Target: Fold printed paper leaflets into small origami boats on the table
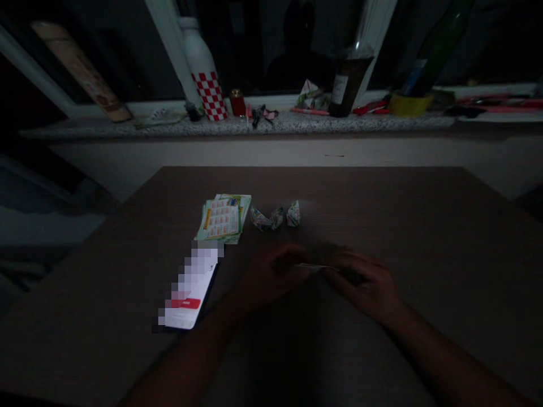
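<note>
My left hand point(275, 274) and my right hand point(367, 280) pinch a thin folded piece of paper point(316, 267) between them, seen nearly edge-on above the table. The light is dim, so its printing and exact folds cannot be made out. Beyond my left hand lie small folded paper pieces: a curved one point(266, 220) and a separate upright one point(293, 215), both with a colourful print. To their left is a loose stack of printed leaflets point(223, 219) in green and white. A lit smartphone point(193, 291) rests beside my left forearm, its screen partly blurred out.
The brown table point(382, 198) reaches to the wall under a window. On the granite sill point(169, 130) stand a red-checked white bottle point(207, 85), a small red jar point(237, 103), a dark labelled container point(343, 87) and a green bottle point(441, 51) in a yellow holder.
</note>
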### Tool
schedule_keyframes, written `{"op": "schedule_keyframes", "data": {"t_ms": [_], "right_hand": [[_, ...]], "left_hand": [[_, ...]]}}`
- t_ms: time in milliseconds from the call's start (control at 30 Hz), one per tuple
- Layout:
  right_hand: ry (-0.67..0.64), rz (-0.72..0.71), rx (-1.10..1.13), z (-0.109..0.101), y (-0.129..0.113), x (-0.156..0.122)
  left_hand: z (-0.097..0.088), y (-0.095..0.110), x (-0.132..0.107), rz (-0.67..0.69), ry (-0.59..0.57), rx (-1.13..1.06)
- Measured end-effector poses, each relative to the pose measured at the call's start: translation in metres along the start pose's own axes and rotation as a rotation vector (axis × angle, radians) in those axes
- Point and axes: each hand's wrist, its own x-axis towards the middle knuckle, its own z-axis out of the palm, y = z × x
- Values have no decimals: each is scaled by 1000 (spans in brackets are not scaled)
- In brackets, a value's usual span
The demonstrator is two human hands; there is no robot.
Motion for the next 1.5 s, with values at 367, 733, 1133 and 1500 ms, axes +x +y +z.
{"op": "schedule_keyframes", "data": {"t_ms": [367, 733, 1133, 1500], "right_hand": [[2, 167, 14, 7, -2, -3], [-101, 388, 223, 20, 16, -3], [-65, 538, 398, 28, 24, 0], [12, 552, 409, 32, 24, 4]], "left_hand": [[13, -9, -2, 14, -12, 169], [11, -22, 3, -107, -118, 74], [14, -31, 10, -199, -41, 12], [12, -31, 14, -186, 22, 41]]}}
